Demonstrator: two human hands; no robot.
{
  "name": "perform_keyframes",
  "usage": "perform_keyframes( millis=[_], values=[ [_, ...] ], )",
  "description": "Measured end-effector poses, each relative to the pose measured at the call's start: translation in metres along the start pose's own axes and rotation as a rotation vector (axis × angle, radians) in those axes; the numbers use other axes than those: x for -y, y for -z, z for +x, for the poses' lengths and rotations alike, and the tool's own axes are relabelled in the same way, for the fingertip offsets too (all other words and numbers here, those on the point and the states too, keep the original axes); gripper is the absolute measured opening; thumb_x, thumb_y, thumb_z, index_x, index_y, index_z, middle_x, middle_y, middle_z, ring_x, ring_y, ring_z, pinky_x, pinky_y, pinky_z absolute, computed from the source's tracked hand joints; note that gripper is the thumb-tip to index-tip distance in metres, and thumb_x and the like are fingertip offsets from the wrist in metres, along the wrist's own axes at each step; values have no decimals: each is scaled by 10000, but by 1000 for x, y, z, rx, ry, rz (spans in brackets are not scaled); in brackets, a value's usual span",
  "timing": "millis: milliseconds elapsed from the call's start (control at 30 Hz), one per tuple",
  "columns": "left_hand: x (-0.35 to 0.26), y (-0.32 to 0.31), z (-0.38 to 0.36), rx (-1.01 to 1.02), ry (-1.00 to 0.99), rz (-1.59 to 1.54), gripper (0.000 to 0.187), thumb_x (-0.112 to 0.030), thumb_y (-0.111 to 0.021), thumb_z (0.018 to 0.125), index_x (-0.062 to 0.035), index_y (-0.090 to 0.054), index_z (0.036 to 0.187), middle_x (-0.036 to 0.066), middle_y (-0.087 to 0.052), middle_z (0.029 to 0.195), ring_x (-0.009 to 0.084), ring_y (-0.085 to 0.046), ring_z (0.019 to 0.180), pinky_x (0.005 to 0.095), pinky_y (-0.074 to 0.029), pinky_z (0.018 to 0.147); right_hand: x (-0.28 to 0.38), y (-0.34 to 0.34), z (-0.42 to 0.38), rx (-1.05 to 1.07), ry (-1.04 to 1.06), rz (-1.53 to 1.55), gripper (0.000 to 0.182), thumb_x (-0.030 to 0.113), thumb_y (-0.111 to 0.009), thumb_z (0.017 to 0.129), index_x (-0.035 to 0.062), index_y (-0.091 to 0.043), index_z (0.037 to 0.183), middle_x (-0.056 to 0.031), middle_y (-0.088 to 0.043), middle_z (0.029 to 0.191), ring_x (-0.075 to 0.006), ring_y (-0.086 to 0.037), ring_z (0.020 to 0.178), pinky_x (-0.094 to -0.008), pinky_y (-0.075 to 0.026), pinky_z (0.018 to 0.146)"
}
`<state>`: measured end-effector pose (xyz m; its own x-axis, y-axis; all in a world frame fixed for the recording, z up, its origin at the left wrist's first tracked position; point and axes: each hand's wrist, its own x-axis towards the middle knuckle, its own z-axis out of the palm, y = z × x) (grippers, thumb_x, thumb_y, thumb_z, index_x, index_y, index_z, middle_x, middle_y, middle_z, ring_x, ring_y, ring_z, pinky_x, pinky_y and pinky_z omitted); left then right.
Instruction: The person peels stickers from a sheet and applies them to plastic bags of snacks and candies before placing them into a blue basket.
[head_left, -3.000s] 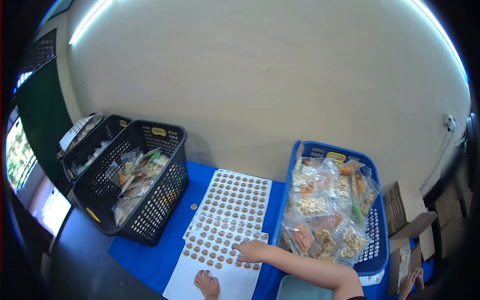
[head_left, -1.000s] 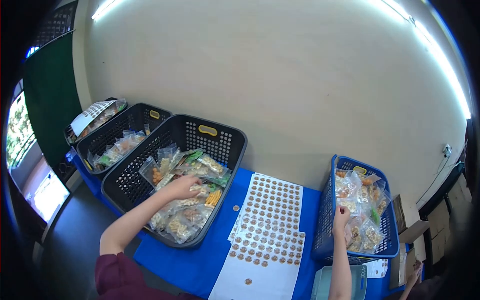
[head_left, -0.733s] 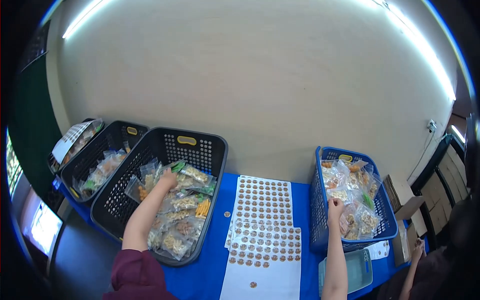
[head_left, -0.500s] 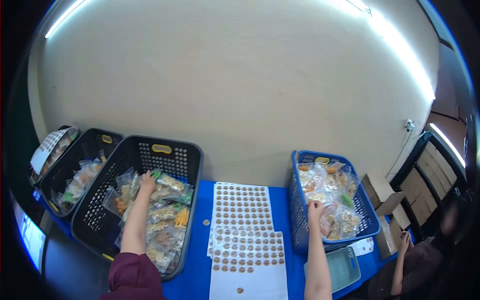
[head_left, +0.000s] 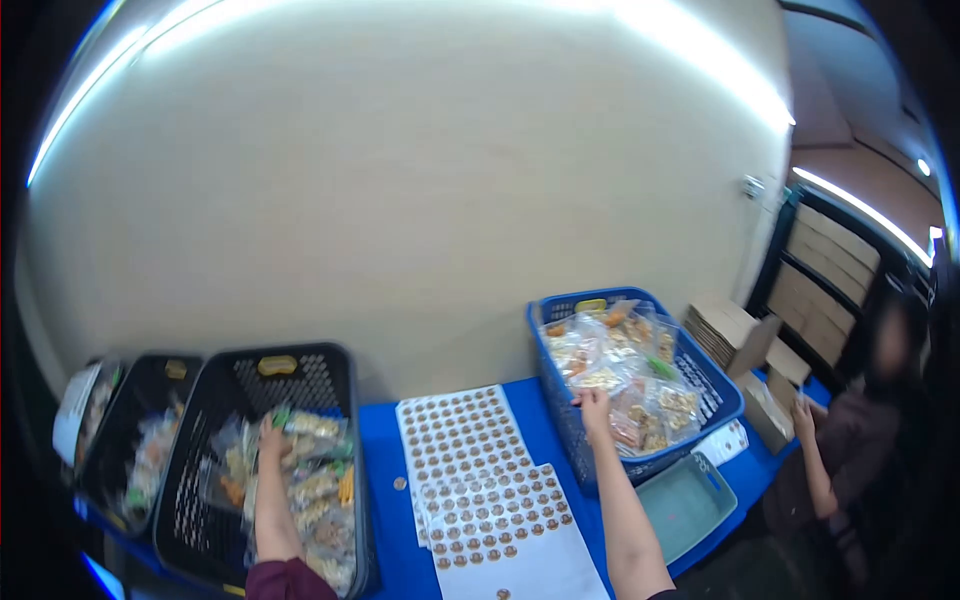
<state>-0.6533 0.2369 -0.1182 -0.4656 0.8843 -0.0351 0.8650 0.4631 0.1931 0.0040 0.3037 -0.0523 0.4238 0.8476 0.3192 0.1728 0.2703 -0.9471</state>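
Dipping into the nearest black basket (head_left: 310,380), rigid plastic w/ perforated walls, the L hand (head_left: 272,440) has its fingers down among clear snack bags (head_left: 325,510); can't tell if they grasp one. These bags are thin, crinkled, glossy plastic w/ pale, orange & green contents. R hand (head_left: 593,405) is at the near L side of the blue basket (head_left: 705,385), by the heaped bags (head_left: 630,360) inside; its fingers look drawn together, but what's between them, if anything, is too small to tell.

Btwn the two baskets, flat white sticker sheets (head_left: 470,440) w/ rows of small round brown prints overlap on the bench (head_left: 385,430), which has a smooth blue cover. One loose round sticker (head_left: 400,483) lies just L of them. A shallow, translucent greenish tray (head_left: 685,505), approx. rectangular, sits R of the R forearm.

Partly hidden: sheets cut off at bottom edge; another printed sheet (head_left: 722,443) is partly under/behind the blue basket, can't tell which. Far L, a second black basket (head_left: 130,400) w/ bags & a third container under a white sheet (head_left: 75,410) are blurry. Far R, corrugated cardboard (head_left: 720,330) & a co-worker (head_left: 860,460) in dark clothing, hands near an open box (head_left: 768,405), details n/a due to blur.
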Motion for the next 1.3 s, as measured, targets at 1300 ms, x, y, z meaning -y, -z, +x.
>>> perform_keyframes(
  millis=[1300],
  values=[
    [-125,176,-411,-293,-713,-1308,121,47,-598,678,-32,-528,737,63,-452,841,250,-565,879,312,-461,742,57,-26,-94,61,656,-429,34,84,-538,694,55,-554,686,-87,-530,718,-258,-506,710,-344,-394,651]
  ],
)
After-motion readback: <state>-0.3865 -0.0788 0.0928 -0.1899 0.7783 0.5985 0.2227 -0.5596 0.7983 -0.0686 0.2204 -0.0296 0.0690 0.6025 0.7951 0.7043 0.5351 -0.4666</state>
